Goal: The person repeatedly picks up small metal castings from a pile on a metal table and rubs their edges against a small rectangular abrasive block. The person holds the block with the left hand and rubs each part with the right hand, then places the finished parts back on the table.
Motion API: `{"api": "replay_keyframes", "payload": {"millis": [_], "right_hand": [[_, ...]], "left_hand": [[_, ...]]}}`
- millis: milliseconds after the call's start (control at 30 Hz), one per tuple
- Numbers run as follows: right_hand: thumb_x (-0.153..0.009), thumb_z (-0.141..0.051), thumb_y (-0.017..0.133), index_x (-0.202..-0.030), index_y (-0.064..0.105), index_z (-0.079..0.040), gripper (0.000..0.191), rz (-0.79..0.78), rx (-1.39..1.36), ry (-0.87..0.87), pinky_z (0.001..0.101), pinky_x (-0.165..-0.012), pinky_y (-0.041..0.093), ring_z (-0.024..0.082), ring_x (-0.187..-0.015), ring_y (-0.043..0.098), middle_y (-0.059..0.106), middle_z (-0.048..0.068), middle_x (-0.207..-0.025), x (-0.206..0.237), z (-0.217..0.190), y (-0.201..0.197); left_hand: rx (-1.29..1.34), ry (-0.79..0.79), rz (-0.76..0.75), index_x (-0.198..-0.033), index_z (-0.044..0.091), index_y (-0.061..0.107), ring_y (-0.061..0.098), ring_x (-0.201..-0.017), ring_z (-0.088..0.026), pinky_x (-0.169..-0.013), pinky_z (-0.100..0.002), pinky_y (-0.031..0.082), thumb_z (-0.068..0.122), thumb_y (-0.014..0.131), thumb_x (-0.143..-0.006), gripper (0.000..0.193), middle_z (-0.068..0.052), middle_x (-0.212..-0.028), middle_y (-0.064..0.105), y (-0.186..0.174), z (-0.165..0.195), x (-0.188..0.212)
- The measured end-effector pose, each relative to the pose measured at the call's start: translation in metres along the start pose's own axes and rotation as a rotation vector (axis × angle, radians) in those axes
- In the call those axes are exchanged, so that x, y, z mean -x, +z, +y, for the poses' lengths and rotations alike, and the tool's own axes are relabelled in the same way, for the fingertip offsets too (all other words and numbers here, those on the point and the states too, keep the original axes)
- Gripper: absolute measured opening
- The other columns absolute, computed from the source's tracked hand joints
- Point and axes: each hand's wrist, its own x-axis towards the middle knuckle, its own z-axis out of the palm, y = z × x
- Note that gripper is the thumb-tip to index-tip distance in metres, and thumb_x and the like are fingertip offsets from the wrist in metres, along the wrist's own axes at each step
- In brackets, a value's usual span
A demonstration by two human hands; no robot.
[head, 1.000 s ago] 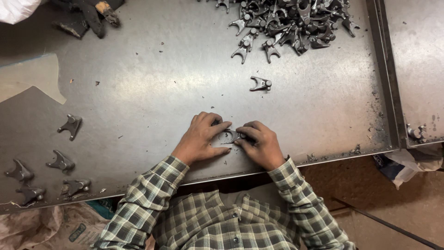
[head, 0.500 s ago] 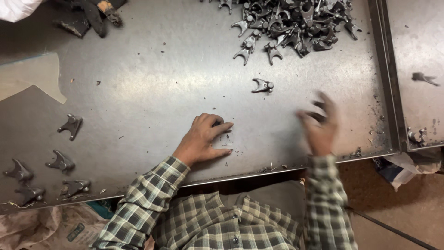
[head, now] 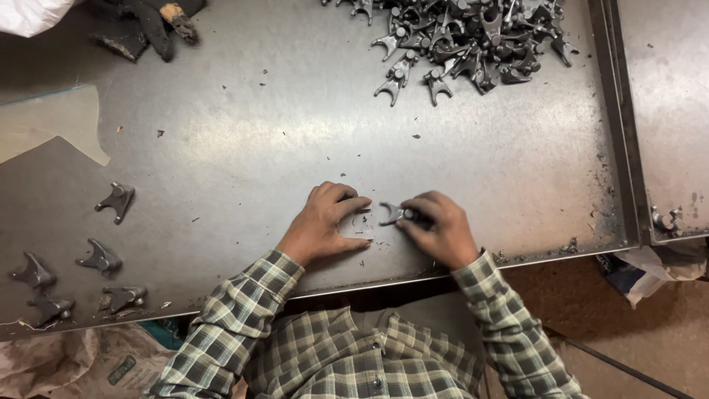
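A small forked metal part (head: 393, 213) lay on the steel table (head: 244, 148), close to its near edge and directly in front of the person. Its two prongs pointed toward the left hand, and its boss end was pinched between the fingers of the right hand (head: 437, 229), which closed around that end and pressed the part against the sheet. The left hand (head: 325, 222) rested palm down just beside the prongs, its fingers curled loosely and holding nothing; the fingertips lay near the part, but whether they touched it could not be told. Both forearms wore checked shirt sleeves (head: 236, 310).

Small dark chips were scattered on the sheet around the hands. Well apart, at the far edge of the table, lay a heap of similar forked parts (head: 473, 41), tangled, with a few strays at its near margin. At the left side of the table five more forked parts (head: 100, 258) lay singly, each apart from the others. A dark glove (head: 159, 22) lay at the far left corner beside a white cloth (head: 33, 13). To the right, a raised rim separated the table from a second steel surface (head: 665, 111), on which one further part (head: 666, 219) sat near its near edge. A crumpled sack (head: 81, 362) lay below the table at left.
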Motion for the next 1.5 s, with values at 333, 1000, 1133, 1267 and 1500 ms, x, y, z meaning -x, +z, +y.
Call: {"api": "replay_keyframes", "payload": {"millis": [333,1000,1133,1267,1500], "right_hand": [[-0.081,-0.015,0.083,-0.106,0.075,-0.003,0.028,-0.058,-0.096,0.024,0.0316,-0.072,0.064,0.021,-0.085,0.075,0.072,0.01,-0.102,0.013,-0.001,0.018],[-0.085,-0.051,0.078,-0.13,0.067,-0.008,0.064,0.373,0.497,0.354,0.0567,-0.111,0.039,0.045,-0.136,0.045,0.052,0.024,-0.147,0.056,0.001,-0.034],[-0.085,-0.05,0.079,-0.126,0.069,-0.006,0.061,0.391,0.526,0.308,0.0563,-0.112,0.04,0.043,-0.135,0.048,0.058,0.022,-0.142,0.054,-0.007,-0.039],[-0.087,-0.054,0.078,-0.127,0.07,-0.007,0.062,0.381,0.56,0.277,0.0552,-0.113,0.041,0.041,-0.135,0.051,0.06,0.021,-0.142,0.055,-0.007,-0.033],[-0.091,-0.063,0.069,-0.13,0.071,-0.011,0.065,0.312,0.621,0.27,0.0539,-0.118,0.039,0.04,-0.14,0.049,0.059,0.018,-0.146,0.06,0.0,-0.028]], "left_hand": [[-0.006,0.051,0.016,-0.124,0.016,0.072,0.056,-0.116,-0.027,-0.104,-0.043,0.048,0.039,0.091,-0.064,0.067,-0.006,-0.119,0.063,-0.001,0.002,0.0],[-0.012,0.046,0.047,-0.119,0.014,0.075,0.056,-0.113,-0.029,-0.104,-0.043,0.047,0.041,0.091,-0.061,0.066,-0.007,-0.117,0.062,-0.022,0.029,0.005],[-0.013,0.116,0.101,-0.117,0.012,0.075,0.056,-0.112,-0.031,-0.103,-0.045,0.048,0.042,0.091,-0.061,0.065,-0.01,-0.117,0.063,-0.03,0.035,0.007],[-0.022,0.202,0.166,-0.116,0.012,0.076,0.056,-0.112,-0.033,-0.103,-0.046,0.046,0.046,0.09,-0.062,0.065,-0.012,-0.116,0.063,-0.039,0.037,0.015],[-0.084,0.181,0.132,-0.123,0.014,0.074,0.057,-0.111,-0.029,-0.105,-0.043,0.047,0.053,0.084,-0.067,0.068,-0.009,-0.116,0.064,-0.047,0.041,0.023]]}}
